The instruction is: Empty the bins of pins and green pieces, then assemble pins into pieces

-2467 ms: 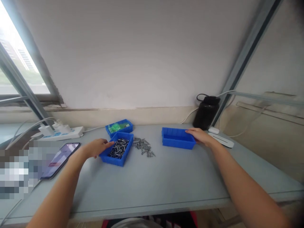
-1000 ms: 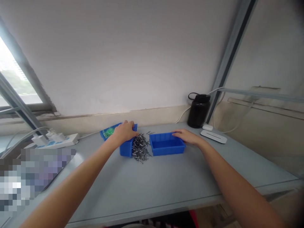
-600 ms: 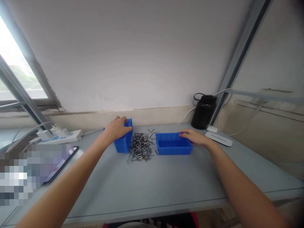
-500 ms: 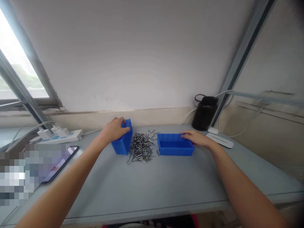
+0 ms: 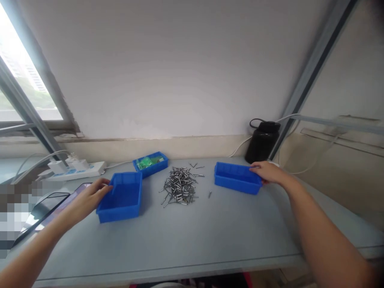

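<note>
My left hand point(image 5: 96, 195) grips the left wall of an empty blue plastic bin point(image 5: 123, 196), which sits nearly upright at the left of the table. At the right, my right hand point(image 5: 266, 172) is closed on the end wall of a second empty blue bin point(image 5: 237, 184), turned slightly askew. Between the two bins lies a heap of small silvery rivets point(image 5: 180, 186), and a single rivet point(image 5: 210, 194) is apart from it on the right. A third blue bin point(image 5: 156, 170) behind the heap contains green packets point(image 5: 145, 162).
A dark bottle point(image 5: 261, 142) stands at the back right by a metal frame post. On the left are a white power strip point(image 5: 84, 171) with plugs and a flat tablet point(image 5: 57, 204). The table's front edge point(image 5: 180, 274) runs along the bottom.
My left hand has brought its bin from its tipped position by the heap leftward and down flat, uncovering the bin with green packets. My right hand has shifted its bin right and turned it.
</note>
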Demonstrator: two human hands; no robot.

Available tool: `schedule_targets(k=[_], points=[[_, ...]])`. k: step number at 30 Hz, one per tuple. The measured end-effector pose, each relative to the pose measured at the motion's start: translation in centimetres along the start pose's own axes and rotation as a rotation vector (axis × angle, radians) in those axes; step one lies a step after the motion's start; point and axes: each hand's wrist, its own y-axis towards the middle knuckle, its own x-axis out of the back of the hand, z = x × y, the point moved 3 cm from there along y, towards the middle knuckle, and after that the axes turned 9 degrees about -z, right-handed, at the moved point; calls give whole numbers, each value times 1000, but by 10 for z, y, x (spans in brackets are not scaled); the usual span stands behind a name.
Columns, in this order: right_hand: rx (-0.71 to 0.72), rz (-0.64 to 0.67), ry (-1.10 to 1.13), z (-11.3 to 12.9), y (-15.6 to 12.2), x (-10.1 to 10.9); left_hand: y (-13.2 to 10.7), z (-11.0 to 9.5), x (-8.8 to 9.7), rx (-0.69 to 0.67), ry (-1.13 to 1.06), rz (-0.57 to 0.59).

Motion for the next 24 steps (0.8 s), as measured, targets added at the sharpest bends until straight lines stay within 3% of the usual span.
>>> schedule_targets(k=[3,6,9,11,14,16,19,21,24], points=[[-56,6,-67,-5,-4,-1,4,22,-14,22,-63,67],[-70,7,-168,-2,-6,-1,23,17,-14,-40,73,2],[-83,-19,-306,8,-10,6,49,-22,-13,-284,211,-119],[-70,-58,-379,21,-16,10,65,-56,-26,-474,314,-16],[55,-148,-418,58,-29,7,84,-98,-55,-564,341,98],[268,-194,-374,95,-33,-7,93,-115,-73,-573,375,100],[577,-70,-269,154,-23,-44,100,-128,-87,-587,405,109],[622,27,-259,183,-4,-69,102,-129,-89,-597,419,127],[565,88,-286,204,27,-98,105,-131,-86,-619,427,155]])
